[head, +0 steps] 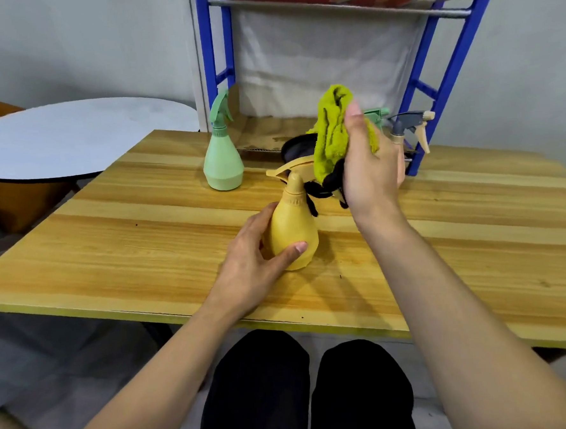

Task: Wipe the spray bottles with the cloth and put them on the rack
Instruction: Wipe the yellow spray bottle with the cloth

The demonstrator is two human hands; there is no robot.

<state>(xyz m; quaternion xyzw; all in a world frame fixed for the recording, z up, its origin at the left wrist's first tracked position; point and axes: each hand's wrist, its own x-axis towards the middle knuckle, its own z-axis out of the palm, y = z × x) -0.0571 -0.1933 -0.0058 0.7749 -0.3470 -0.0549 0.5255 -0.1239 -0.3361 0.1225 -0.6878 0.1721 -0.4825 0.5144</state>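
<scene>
My left hand (254, 259) grips the yellow bottle (294, 233) standing mid-table; my right hand (368, 169) clutches the green cloth (333, 135) over its nozzle. A green bottle (222, 158) stands farther left on the wooden table (144, 242), before the blue rack (218, 42) at the grey wall (82, 44).

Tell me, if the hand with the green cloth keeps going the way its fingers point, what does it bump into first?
The right hand points up and away, toward the blue rack. First in line is probably the green spray head peeking out behind the cloth, though depth is hard to judge.
</scene>
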